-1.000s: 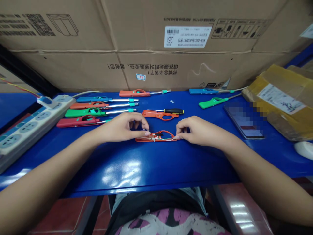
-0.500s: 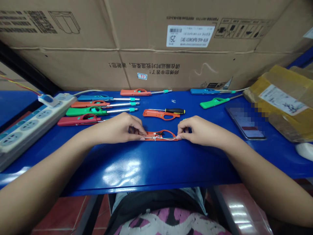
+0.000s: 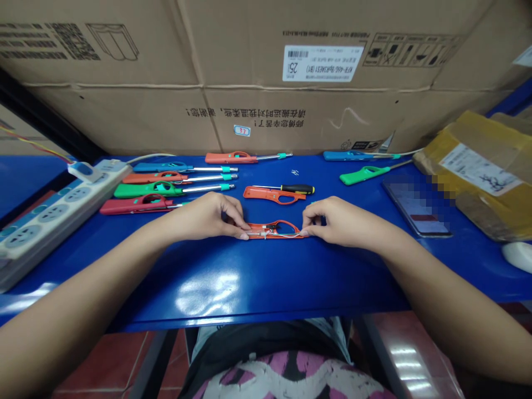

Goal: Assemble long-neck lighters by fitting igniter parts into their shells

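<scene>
An orange lighter half-shell (image 3: pixel 260 228) lies on the blue table with its inside facing up; a white wire, a small dark part and a slim pale tube show in it. My left hand (image 3: pixel 226 219) pinches its left end, thumb and fingertips closed. At the right end, by the trigger loop, my right hand (image 3: pixel 322 220) is closed on the shell's tip, where the wire runs to the fingers. Just beyond lies the matching orange half-shell (image 3: pixel 266 193), empty-looking, with a black-and-yellow screwdriver (image 3: pixel 297 189) behind it.
Several long lighters, among them a red one (image 3: pixel 133 205) and a green one (image 3: pixel 145 190), lie at left beside a power strip (image 3: pixel 62 205). Tiny screws (image 3: pixel 295 172) lie farther back. A phone (image 3: pixel 415 208) and a yellow-taped parcel (image 3: pixel 474 160) are at right. A cardboard box (image 3: pixel 249 66) walls the back.
Both hands keep their hold on the orange half-shell and barely move. The left fingertips shift very slightly at its left end.
</scene>
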